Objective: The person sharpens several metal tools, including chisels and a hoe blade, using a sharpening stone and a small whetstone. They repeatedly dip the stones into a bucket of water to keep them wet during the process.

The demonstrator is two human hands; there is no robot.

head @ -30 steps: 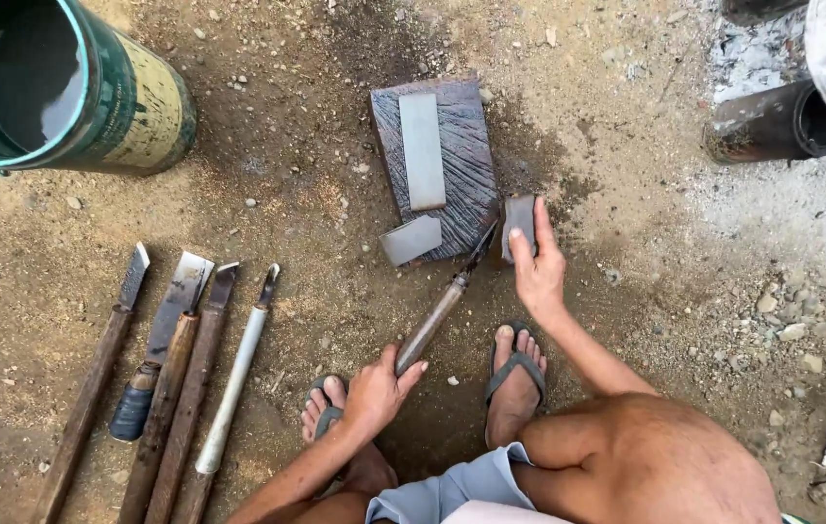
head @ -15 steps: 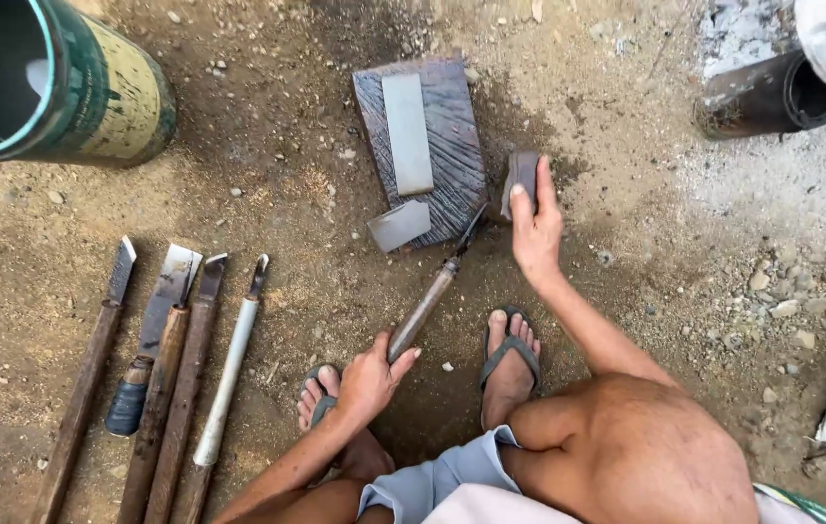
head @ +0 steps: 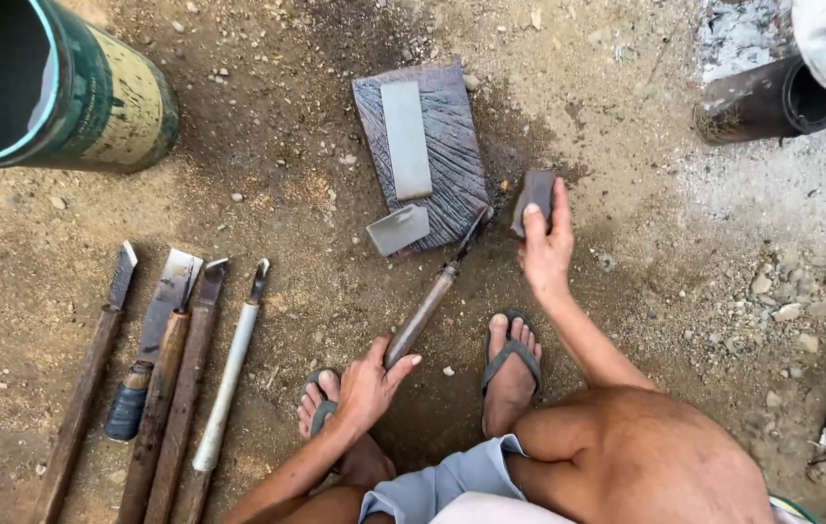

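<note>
I squat on bare dirt. My left hand point(head: 371, 383) grips the lower end of a long-handled chisel point(head: 428, 311), whose blade tip rests against the edge of a dark wooden slab point(head: 457, 165). My right hand point(head: 544, 247) holds a small dark sharpening stone point(head: 535, 194) beside the slab's right edge, close to the chisel's tip. On the slab lies a long grey whetstone point(head: 405, 139). A smaller grey stone point(head: 397, 229) leans at its lower edge.
Several more long chisels point(head: 161, 369) lie in a row on the ground at left. A green metal drum point(head: 54, 87) stands top left. A dark pipe point(head: 772, 97) and ash lie top right. My sandalled feet point(head: 510, 359) flank the chisel handle.
The view has shifted slightly. My right hand with the stone stays by the slab's right edge; my left hand keeps hold of the chisel handle.
</note>
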